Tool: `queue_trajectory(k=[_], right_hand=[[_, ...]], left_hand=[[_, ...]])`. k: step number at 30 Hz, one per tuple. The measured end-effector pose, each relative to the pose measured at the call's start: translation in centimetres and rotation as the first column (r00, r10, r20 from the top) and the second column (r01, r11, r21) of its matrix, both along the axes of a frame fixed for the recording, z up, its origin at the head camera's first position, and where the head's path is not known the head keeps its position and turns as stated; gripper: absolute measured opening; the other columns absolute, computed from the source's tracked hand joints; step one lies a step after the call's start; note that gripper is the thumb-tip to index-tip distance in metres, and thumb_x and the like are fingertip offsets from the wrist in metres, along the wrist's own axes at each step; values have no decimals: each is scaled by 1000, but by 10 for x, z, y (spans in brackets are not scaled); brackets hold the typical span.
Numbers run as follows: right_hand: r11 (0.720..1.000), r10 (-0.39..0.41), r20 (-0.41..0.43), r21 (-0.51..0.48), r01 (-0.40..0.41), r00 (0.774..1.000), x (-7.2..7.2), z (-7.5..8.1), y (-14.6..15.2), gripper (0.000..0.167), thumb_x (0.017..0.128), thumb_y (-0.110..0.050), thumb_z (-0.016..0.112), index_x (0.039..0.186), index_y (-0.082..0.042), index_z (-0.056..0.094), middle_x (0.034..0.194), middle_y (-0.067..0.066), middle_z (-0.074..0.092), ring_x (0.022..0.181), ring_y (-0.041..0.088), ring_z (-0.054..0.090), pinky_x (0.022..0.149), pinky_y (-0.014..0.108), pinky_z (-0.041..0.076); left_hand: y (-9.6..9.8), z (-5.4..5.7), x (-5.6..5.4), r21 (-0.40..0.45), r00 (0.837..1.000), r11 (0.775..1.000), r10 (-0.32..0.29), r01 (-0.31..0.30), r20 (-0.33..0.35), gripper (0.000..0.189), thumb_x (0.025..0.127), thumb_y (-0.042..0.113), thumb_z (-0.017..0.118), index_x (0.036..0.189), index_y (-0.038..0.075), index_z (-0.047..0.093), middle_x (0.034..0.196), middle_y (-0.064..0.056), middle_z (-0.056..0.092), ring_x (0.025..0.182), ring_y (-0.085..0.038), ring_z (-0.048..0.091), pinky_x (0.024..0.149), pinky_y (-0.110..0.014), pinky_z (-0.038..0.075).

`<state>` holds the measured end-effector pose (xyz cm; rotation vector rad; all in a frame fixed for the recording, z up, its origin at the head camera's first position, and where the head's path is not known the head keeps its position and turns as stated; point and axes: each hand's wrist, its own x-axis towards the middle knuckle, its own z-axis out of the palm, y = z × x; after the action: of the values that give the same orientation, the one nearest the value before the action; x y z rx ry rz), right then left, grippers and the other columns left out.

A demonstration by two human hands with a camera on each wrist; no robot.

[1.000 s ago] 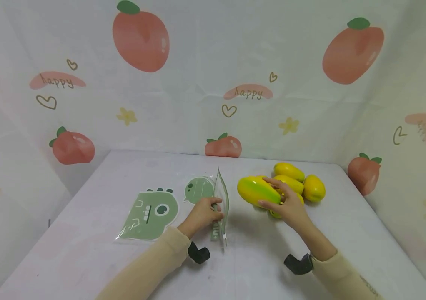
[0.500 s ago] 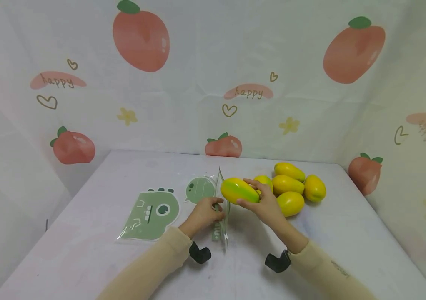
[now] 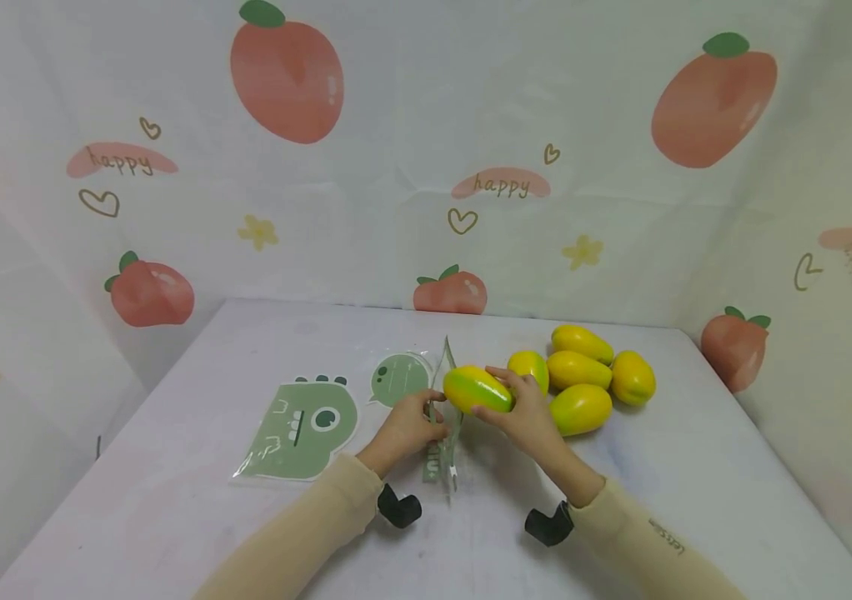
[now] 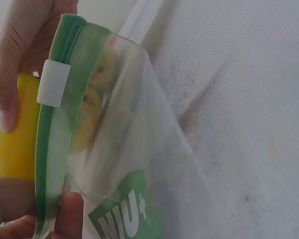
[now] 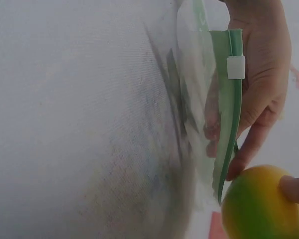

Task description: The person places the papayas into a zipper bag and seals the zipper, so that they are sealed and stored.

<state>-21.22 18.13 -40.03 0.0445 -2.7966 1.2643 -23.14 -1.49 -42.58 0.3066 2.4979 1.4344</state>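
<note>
My left hand pinches the open edge of a clear zip bag printed with a green dinosaur, which lies on its side with its mouth facing right. A green seal strip with a white slider runs along that mouth. In my right hand is a yellow-green mango, gripped near its right end between thumb and fingers. The mango's left end is right at the bag's mouth, close to my left fingertips. In the right wrist view, the mango sits beside the lower end of the seal strip.
Several more yellow mangoes lie grouped on the white table, behind and to the right of my right hand. A black wrist mount hangs below each forearm. Fruit-printed cloth stands behind the table.
My right hand has carried the mango leftward from the group to the bag's mouth, then slightly lower. My left hand has kept its pinch on the bag.
</note>
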Motion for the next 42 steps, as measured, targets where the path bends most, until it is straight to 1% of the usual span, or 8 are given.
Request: queue_trajectory(k=[4, 8, 12, 15, 19, 30, 39, 42], right_hand=[[1000, -1, 0, 12, 1, 1000, 0, 0, 0, 64, 80, -27, 79, 137, -15, 53, 122, 18, 48, 101, 28, 48, 86, 41, 44], [1000, 1, -8, 20, 0, 1000, 1, -1, 1, 64, 79, -25, 80, 136, -14, 54, 122, 19, 48, 101, 28, 48, 84, 40, 43], [999, 14, -31, 41, -12, 999, 0, -1, 1, 62, 78, -24, 80, 135, -14, 56, 121, 18, 51, 100, 27, 48, 82, 37, 41], [998, 25, -36, 57, -23, 999, 0, -3, 1, 61, 78, -24, 81, 133, -14, 57, 119, 17, 53, 99, 26, 48, 80, 35, 40], [997, 33, -24, 76, -31, 999, -1, -4, 1, 60, 78, -27, 80, 133, -15, 57, 116, 15, 54, 97, 25, 47, 78, 34, 39], [995, 51, -1, 82, -51, 999, 0, -6, -1, 60, 79, -26, 80, 133, -14, 57, 113, 15, 54, 94, 24, 47, 80, 36, 42], [992, 77, 38, 100, -81, 996, 4, -3, 1, 62, 79, -22, 79, 136, -13, 55, 112, 16, 54, 93, 23, 47, 80, 37, 41], [991, 88, 42, 102, -92, 995, 5, -3, 2, 63, 79, -20, 78, 136, -11, 54, 114, 17, 54, 94, 25, 48, 84, 40, 43]], left_hand=[[0, 0, 0, 1, 1000, 1000, 22, -22, 5, 50, 80, 4, 71, 127, 6, 53, 82, -4, 61, 61, -14, 57, 60, -26, 51], [0, 1, 1, 11, 999, 999, 49, -49, 1, 60, 82, 3, 65, 138, 10, 43, 79, -5, 62, 59, -15, 59, 63, -28, 52], [-1, 0, 2, 37, 998, 997, 66, -66, -8, 65, 85, 4, 64, 143, 5, 33, 81, -6, 64, 59, -15, 61, 68, -31, 55], [-1, -1, 2, 59, 997, 996, 75, -74, -7, 56, 88, 5, 62, 138, 0, 37, 83, -8, 64, 59, -14, 61, 67, -30, 56], [-1, -1, 3, 79, 996, 993, 85, -86, 7, 47, 89, 4, 60, 132, -2, 43, 86, -10, 62, 60, -14, 62, 63, -28, 56], [-1, 0, 5, 89, 997, 993, 77, -76, -7, 44, 89, 7, 60, 130, -2, 45, 86, -10, 64, 59, -15, 63, 64, -28, 57], [1, 0, 3, 94, 995, 991, 96, -98, 25, 44, 89, 6, 59, 130, 0, 46, 88, -10, 63, 60, -14, 63, 63, -28, 57], [0, 0, 3, 108, 996, 990, 91, -92, 19, 44, 88, 5, 59, 130, -1, 46, 87, -10, 63, 60, -15, 63, 62, -29, 58]])
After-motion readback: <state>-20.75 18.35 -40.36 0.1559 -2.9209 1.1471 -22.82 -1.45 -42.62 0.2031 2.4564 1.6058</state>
